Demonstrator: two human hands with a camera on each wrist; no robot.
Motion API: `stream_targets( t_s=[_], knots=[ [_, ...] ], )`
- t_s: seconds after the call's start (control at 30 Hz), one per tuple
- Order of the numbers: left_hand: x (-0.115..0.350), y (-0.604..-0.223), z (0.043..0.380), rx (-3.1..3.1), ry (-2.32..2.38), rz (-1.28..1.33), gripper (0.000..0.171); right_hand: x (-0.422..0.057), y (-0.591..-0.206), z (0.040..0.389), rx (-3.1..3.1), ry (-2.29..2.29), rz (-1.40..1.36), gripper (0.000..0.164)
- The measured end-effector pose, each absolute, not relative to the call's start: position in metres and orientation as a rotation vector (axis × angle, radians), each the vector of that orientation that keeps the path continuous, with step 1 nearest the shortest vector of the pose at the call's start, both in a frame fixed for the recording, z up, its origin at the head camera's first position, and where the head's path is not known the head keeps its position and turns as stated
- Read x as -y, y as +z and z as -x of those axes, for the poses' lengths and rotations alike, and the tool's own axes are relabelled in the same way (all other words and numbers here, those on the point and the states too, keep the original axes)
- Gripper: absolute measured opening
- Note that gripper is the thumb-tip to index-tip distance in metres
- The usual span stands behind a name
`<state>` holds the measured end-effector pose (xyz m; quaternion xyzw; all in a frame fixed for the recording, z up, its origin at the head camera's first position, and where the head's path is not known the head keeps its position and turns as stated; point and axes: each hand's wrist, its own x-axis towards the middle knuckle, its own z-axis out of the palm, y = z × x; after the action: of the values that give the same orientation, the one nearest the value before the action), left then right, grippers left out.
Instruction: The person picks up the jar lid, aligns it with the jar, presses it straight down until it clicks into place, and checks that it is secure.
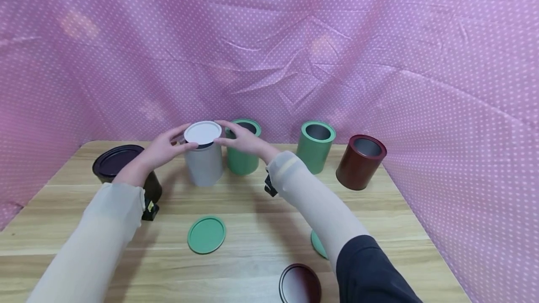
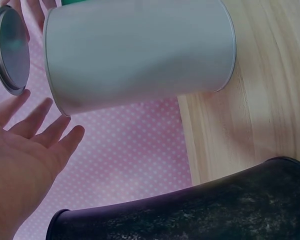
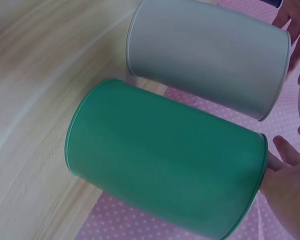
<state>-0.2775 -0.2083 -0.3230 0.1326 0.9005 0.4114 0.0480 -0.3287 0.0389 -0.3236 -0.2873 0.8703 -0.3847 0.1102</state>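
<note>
A round white lid [image 1: 203, 133] is held between both hands, tilted slightly over the open top of a white cylindrical can [image 1: 205, 167]. My left hand [image 1: 170, 146] grips the lid's left edge, thumb at the front and fingers toward the back. From the opposite side, my right hand [image 1: 243, 140] grips the right edge in the same way. The left wrist view shows a gap between the lid [image 2: 14, 50] and the can's rim [image 2: 52, 65]. Close beside the white can stands an open green can [image 1: 243, 160], partly behind the right hand.
A black can [image 1: 113, 162] with its lid on stands left, under the left forearm. Another open green can [image 1: 316, 151] and an open dark red can [image 1: 360, 165] stand right. Nearer lie a green lid [image 1: 206, 234], a partly hidden green lid [image 1: 317, 245] and a dark red lid [image 1: 300, 284].
</note>
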Motion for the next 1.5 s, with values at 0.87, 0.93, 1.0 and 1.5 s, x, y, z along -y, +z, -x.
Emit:
stream_targets(
  t_s=[0.87,0.93,1.0,1.5],
  knots=[
    [0.214,-0.335,0.296,-2.706,1.255,-0.36,0.085,-0.03,-0.318,0.358,-2.538,-0.943,0.874,0.067],
    [0.214,-0.336,0.297,-2.701,1.245,-0.368,0.085,-0.029,-0.318,0.359,-2.543,-0.928,0.897,0.066],
    [0.214,-0.337,0.297,-2.701,1.241,-0.375,0.084,-0.028,-0.318,0.359,-2.546,-0.91,0.918,0.065],
    [0.211,-0.342,0.288,-2.735,1.222,-0.415,0.079,-0.027,-0.32,0.358,-2.538,-0.798,0.99,0.064]
  ],
)
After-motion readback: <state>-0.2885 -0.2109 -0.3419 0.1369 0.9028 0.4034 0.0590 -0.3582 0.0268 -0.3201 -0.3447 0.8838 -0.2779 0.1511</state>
